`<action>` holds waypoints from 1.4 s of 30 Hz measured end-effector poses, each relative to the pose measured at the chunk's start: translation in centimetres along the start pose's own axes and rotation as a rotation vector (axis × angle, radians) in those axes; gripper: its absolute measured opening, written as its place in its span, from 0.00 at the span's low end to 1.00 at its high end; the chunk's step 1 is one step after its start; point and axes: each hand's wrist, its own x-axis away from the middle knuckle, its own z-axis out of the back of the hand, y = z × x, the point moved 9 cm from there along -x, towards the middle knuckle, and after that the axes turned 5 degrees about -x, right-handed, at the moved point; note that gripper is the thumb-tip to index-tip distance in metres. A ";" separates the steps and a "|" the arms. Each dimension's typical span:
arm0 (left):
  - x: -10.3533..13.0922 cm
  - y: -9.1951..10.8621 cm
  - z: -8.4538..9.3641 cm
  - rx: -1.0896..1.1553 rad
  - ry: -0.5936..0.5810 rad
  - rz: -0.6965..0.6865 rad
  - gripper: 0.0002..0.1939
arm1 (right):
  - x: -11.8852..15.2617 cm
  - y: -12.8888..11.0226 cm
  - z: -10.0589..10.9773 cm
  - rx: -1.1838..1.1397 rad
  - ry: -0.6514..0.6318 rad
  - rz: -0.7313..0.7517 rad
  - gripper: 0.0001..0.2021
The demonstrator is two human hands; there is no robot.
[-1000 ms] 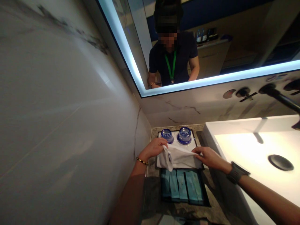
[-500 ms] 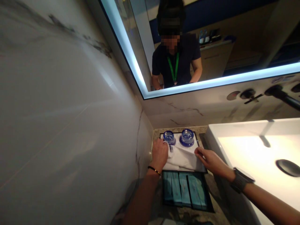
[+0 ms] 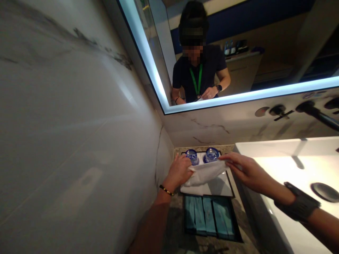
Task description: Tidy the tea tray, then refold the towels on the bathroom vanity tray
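Observation:
A white cloth (image 3: 205, 174) is stretched between my two hands, raised off a dark-rimmed tray (image 3: 225, 184). My left hand (image 3: 180, 170) has its fingers closed on the cloth's left end, close to one blue glass (image 3: 192, 157). At the cloth's upper right corner, my right hand (image 3: 242, 168) pinches the fabric between thumb and fingers. Another blue glass (image 3: 212, 155) stands just behind the cloth, which hides its lower part. Both glasses look upside down on the far side of the tray.
In front of the tray lies a dark box (image 3: 212, 217) with several teal packets. A white sink (image 3: 267, 148) borders the counter on the right, with a black faucet (image 3: 317, 112) above. A marble wall (image 3: 79, 141) rises at left; a lit mirror (image 3: 238, 53) hangs behind.
My right hand has lifted the right side of the cloth up and away from me, uncovering the tray's near right part. My left hand keeps its grip nearly in place.

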 end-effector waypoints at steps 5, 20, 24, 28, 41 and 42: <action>0.5 -1.5 8.6 0.236 0.092 0.093 0.04 | -3.8 -1.6 6.3 -0.029 0.193 -0.077 0.14; 0.5 0.0 16.3 1.098 0.198 -0.068 0.09 | -7.5 -6.5 14.2 -0.055 0.568 -0.058 0.14; 1.2 -0.2 16.7 1.163 0.172 -0.071 0.13 | -7.7 -6.4 15.0 -0.083 0.587 -0.086 0.13; 1.6 -0.4 17.0 1.124 0.141 -0.003 0.20 | -7.7 -5.6 15.5 -0.142 0.578 -0.122 0.13; 1.6 -1.2 20.9 0.533 0.328 0.050 0.12 | -7.9 -2.6 16.4 -0.326 0.661 -0.243 0.08; 1.8 -1.8 21.3 0.535 0.366 0.077 0.10 | -7.9 -2.3 16.4 -0.339 0.664 -0.238 0.08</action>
